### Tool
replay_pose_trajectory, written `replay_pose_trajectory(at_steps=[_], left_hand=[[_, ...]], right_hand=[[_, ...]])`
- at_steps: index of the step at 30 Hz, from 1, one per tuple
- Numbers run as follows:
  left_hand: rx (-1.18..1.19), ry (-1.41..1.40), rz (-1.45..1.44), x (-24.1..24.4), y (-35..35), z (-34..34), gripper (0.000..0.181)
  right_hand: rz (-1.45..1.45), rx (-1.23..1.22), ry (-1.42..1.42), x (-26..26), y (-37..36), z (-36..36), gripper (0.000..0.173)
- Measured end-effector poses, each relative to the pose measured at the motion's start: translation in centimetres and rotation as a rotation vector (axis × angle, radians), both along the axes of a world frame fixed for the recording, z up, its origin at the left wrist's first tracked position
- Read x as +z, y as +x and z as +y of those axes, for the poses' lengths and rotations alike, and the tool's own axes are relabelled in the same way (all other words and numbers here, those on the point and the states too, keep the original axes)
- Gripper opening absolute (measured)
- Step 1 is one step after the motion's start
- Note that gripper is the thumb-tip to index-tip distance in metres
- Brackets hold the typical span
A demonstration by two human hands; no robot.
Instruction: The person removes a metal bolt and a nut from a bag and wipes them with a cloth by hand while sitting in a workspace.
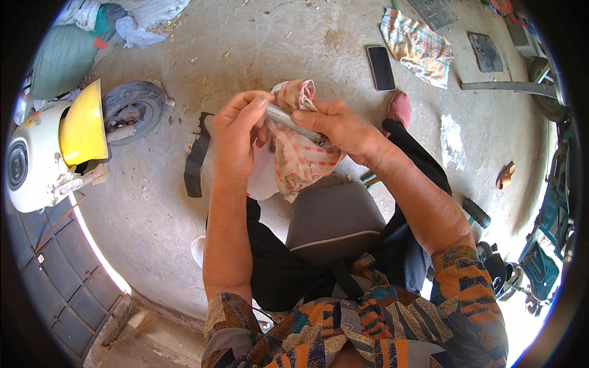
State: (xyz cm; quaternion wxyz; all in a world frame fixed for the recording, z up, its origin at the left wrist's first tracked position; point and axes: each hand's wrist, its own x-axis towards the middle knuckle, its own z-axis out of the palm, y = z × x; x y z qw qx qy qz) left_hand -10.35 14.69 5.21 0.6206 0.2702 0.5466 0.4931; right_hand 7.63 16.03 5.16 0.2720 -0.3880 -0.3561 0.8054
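Observation:
A grey metal tube (290,120) slants between my two hands in front of me. My left hand (240,124) grips its upper left end, the thumb lying on top. My right hand (343,129) holds the tube's lower right part, together with a red-and-white checked cloth (299,161). Part of the cloth bunches up above the tube and the rest hangs below it. A whitish sheet or bag (263,177) shows behind the cloth, partly hidden. Below the cloth is a grey padded seat (338,221), between my legs.
A wheel (133,112) and a white scooter body with a yellow panel (85,126) stand at the left. A black strip (197,158) lies on the floor. A smartphone (381,68), a plaid cloth (416,46) and a dark square plate (485,52) lie at the upper right.

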Motion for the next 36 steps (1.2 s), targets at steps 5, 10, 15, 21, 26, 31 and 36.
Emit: replay_pose_trajectory(at_steps=[5,10,15,21,26,31,36], left_hand=[[-0.060,-0.076,0.113,0.4,0.3,-0.1,0.020],[-0.125,-0.105,0.342,0.7,1.5,-0.5,0.035],[-0.105,-0.028,0.261,0.9,1.4,-0.5,0.025],[-0.123,-0.065,0.091,0.9,0.3,-0.4,0.017],[0.091,-0.033,-0.006,-0.6,-1.1,0.1,0.023],[0.196,-0.086,0.176,-0.3,-0.6,0.3,0.029],[0.092,-0.054,0.182,-0.4,0.0,0.3,0.020]], right_hand=[[-0.072,0.080,-0.020,-0.5,0.4,0.2,0.033],[-0.148,0.149,0.027,-0.2,0.1,0.1,0.034],[-0.157,0.104,0.052,-1.2,0.0,0.1,0.036],[-0.095,0.057,-0.078,-0.4,0.4,0.4,0.036],[-0.034,-0.027,-0.092,-0.3,0.0,0.3,0.034],[-0.085,0.023,0.026,-0.5,0.0,0.3,0.031],[-0.071,-0.011,-0.012,-1.0,0.1,0.2,0.030]])
